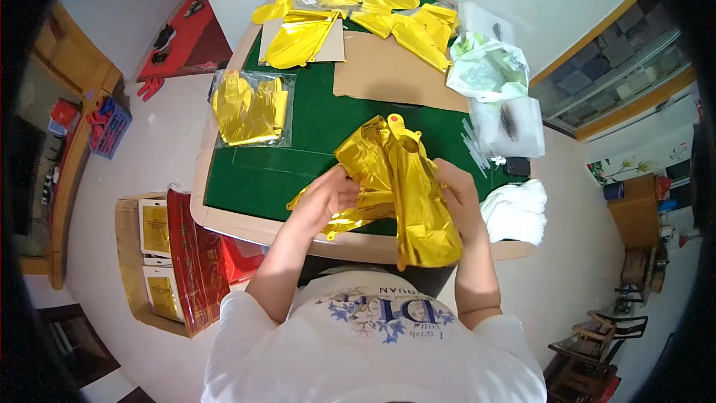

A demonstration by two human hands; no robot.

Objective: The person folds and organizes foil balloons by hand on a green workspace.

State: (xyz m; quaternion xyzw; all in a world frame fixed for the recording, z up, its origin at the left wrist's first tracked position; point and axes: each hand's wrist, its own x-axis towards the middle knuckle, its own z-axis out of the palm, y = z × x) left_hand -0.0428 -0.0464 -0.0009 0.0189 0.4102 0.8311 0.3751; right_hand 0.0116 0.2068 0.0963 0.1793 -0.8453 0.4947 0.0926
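A crumpled gold foil balloon (pixel 418 194), uninflated and partly unfolded, is held up over the near edge of the table. My left hand (pixel 326 198) closes on its left side, fingers curled against the foil. On the opposite side, my right hand (pixel 456 192) grips the balloon's edge, with some fingertips hidden behind the foil. A tab with a red dot (pixel 394 121) sticks up at the top. Left of my hands lies a clear bag (pixel 289 116) with a folded gold balloon (pixel 250 110) in it.
The green-topped table (pixel 313 134) carries more flat gold balloons (pixel 425 33) and cardboard (pixel 388 71) at the back. Plastic bags (pixel 488 67), clear straws (pixel 473 148), a black object (pixel 516 166) and white cloth (pixel 516 211) sit right. An open carton (pixel 130 269) stands on the floor left.
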